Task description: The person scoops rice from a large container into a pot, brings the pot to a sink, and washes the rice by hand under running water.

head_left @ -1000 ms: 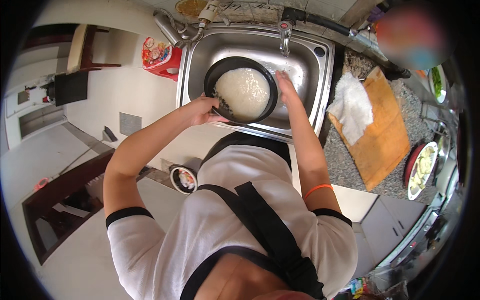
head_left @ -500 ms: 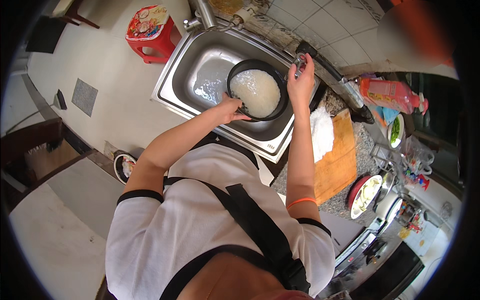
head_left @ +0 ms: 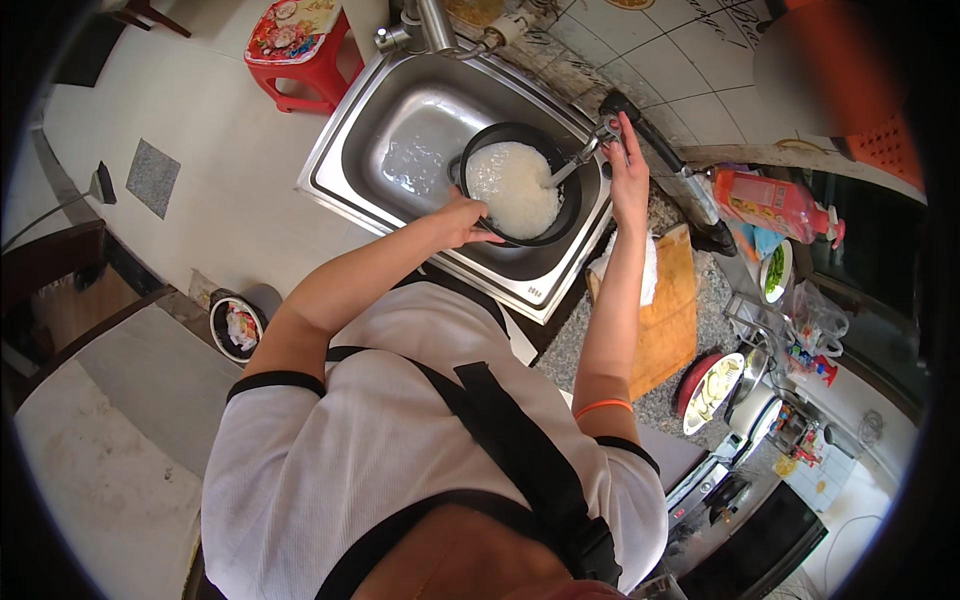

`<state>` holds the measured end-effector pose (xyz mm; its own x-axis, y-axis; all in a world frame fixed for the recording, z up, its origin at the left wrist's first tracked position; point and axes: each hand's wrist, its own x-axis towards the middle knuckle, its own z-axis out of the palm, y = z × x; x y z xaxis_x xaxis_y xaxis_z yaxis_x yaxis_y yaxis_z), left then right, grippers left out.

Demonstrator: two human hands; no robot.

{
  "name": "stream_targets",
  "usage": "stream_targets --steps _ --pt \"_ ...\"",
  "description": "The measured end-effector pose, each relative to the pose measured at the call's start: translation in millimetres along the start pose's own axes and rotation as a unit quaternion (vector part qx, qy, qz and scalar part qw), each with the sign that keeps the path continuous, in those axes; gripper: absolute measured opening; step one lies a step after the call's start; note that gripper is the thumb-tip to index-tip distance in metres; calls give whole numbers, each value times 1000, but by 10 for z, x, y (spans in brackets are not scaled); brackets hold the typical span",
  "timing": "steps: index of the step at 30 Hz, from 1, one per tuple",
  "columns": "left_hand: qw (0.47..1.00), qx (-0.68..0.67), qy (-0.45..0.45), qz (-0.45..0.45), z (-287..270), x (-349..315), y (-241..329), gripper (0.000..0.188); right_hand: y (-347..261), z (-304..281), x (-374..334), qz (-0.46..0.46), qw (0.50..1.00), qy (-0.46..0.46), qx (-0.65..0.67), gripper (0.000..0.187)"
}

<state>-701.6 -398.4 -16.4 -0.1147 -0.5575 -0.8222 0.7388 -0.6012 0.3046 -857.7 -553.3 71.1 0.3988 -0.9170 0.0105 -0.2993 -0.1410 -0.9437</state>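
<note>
A black pot (head_left: 560,215) holding white rice (head_left: 510,185) and cloudy water sits in the right part of the steel sink (head_left: 365,140). My left hand (head_left: 462,220) grips the pot's near left rim, thumb and fingers closed round its edge. At the sink's far right corner, my right hand (head_left: 627,175) is against a metal tap (head_left: 603,132), fingers stretched out and thumb apart. From the tap, a bright slanting stream (head_left: 566,174) reaches down into the rice; whether part of it is spout I cannot tell.
A larger faucet (head_left: 432,25) rises behind the sink. Right of it are a wooden cutting board (head_left: 665,335), white cloth (head_left: 648,275), red bowl of pale slices (head_left: 708,395), dish of greens (head_left: 776,272) and pink bottle (head_left: 765,205). A red stool (head_left: 310,75) stands left.
A stream now runs from the tap into the pot. My right hand's fingers have straightened from their bent hold on the tap. My left hand keeps its grip; the whole view has shifted slightly.
</note>
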Motion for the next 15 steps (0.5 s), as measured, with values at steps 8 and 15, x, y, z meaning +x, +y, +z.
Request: stream_targets --steps 8,15 --pt "999 -29 -8 -34 37 26 -29 72 24 -54 15 18 999 -26 31 39" --pt "998 -41 2 -36 51 89 -66 70 -24 -9 -19 20 1000 -7 23 37"
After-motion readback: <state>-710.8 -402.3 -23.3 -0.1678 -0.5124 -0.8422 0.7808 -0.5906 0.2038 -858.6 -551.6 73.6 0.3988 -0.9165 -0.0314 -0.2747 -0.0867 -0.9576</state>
